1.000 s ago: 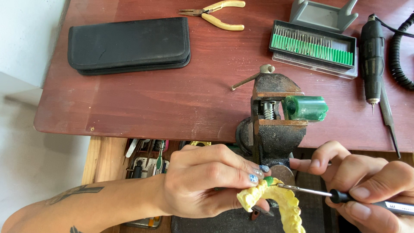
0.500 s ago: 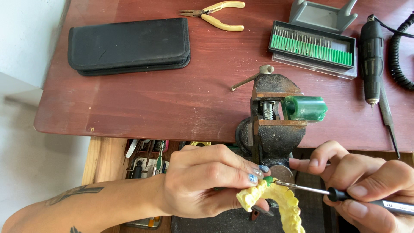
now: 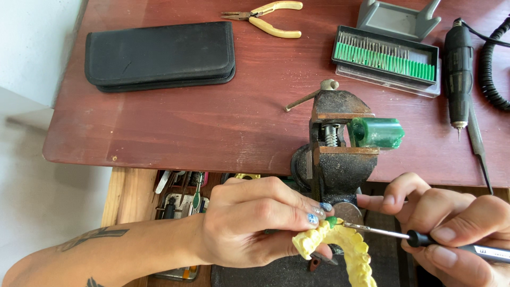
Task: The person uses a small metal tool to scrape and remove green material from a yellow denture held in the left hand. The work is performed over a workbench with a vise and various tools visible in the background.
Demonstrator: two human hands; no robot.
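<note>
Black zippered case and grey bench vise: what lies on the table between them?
Head view: only bare red-brown wooden table lies between black zippered case and grey bench vise.

Matt yellow plaster dental cast (image 3: pixel 348 250), rusty metal vise (image 3: pixel 337 154)

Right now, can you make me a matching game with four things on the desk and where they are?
Things:
1. pliers
2. black case
3. green block
4. yellow teeth model

Places:
A. clamped in the vise
B. held in the left hand
C. top middle of the table
D. far left on the table

Pairs: 1-C, 2-D, 3-A, 4-B
</note>
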